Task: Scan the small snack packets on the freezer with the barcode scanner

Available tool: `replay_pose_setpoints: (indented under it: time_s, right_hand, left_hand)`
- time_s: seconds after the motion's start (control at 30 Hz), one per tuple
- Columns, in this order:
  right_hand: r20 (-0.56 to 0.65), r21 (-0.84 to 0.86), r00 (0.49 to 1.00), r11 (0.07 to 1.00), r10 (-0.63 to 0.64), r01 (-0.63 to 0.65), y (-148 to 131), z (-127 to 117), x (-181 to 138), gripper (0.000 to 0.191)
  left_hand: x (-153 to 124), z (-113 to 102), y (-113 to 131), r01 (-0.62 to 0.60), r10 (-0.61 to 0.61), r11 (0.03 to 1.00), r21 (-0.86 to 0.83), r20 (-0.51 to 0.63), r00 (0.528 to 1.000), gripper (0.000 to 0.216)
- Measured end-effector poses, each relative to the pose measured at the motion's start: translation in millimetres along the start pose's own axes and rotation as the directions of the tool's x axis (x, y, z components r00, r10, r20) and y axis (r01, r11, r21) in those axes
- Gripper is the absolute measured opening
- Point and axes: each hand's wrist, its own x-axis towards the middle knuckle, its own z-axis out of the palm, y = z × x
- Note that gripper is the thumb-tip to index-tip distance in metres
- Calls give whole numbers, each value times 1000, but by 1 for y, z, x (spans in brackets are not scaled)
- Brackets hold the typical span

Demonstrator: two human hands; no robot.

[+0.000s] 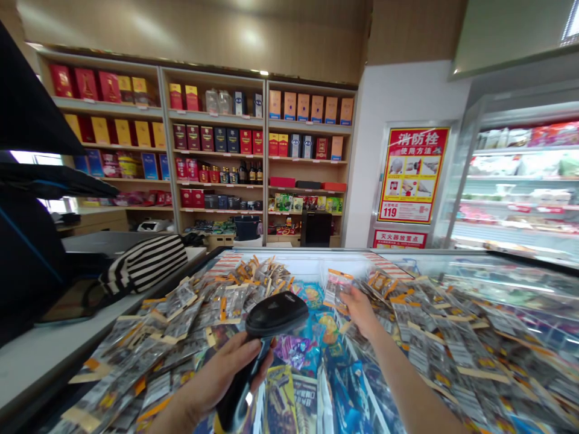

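My left hand is wrapped round the grip of a black barcode scanner, whose head points forward over the freezer. My right hand reaches ahead and pinches a small clear packet with an orange header, lifting it upright above the heap. Several similar grey and orange snack packets lie spread over the glass lid of the chest freezer. Colourful blue wrappers show through the glass between my arms.
A striped black and white bag rests on the white counter at left, beside a dark screen. Wooden shelves of boxed goods and bottles fill the back wall. A red fire notice and a chilled display case stand at right.
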Motion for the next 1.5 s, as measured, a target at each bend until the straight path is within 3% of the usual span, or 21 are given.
replay_pose_setpoints:
  time_s: [0.2, 0.33, 0.63, 0.77, 0.83, 0.9, 1.0, 1.1, 1.17, 1.23, 1.3, 1.4, 1.43, 1.5]
  right_hand:
    - [-47, 70, 998, 996, 52, -48, -10, -1, 0, 28]
    - [-7, 34, 999, 998, 54, -53, -13, 7, -4, 26]
    - [145, 28, 987, 997, 69, -74, -11, 23, -15, 26]
    - [84, -29, 996, 999, 39, -37, -14, 19, -17, 26]
    - [17, -161, 1000, 987, -13, 16, -16, 5, -13, 26]
    - [-64, -412, 995, 910, -77, 44, -18, -19, -6, 27]
    - [-190, -781, 974, 619, -119, -77, -23, -66, 7, 31]
    - [-255, -891, 956, 418, -142, -176, -29, -105, 12, 42]
    - [-324, -907, 925, 344, -199, -244, -34, -113, 9, 48]
    - [-366, -908, 874, 327, -319, -261, -38, -99, 3, 50]
    - [-295, -924, 852, 355, -433, -140, -40, -62, -7, 47]
    - [74, -869, 890, 408, -450, 279, -42, 30, -35, 39]
    - [201, -806, 876, 434, -438, 402, -44, 68, -47, 38]
    - [445, -656, 794, 452, -415, 604, -50, 146, -75, 40]
  left_hand:
    - [1, -2, 4, 114, -115, 982, -150, -1, 993, 29]
    - [0, 0, 12, 96, -102, 977, -188, -22, 995, 31]
    - [-16, 19, 16, 25, -35, 997, -67, -152, 988, 27]
    - [-18, 17, 14, -2, 1, 1000, -7, -245, 970, 28]
    - [-22, 9, 17, -21, 24, 1000, 14, -312, 950, 30]
    - [-29, -3, 20, -22, 32, 999, 30, -376, 926, 31]
    - [-40, -21, 23, -26, 39, 999, 37, -428, 903, 31]
    - [-52, -34, 23, -44, 56, 998, 36, -447, 893, 29]
    - [-60, -39, 23, -48, 60, 998, 38, -465, 884, 28]
    - [-70, -41, 25, -49, 57, 998, 30, -478, 876, 27]
    - [-81, -43, 30, -60, 57, 998, 11, -500, 864, 26]
    - [-102, -46, 41, -65, 34, 997, -35, -557, 830, 24]
    - [-110, -47, 46, -67, 25, 996, -52, -578, 816, 23]
    - [-129, -51, 54, -78, 9, 993, -88, -606, 796, 22]
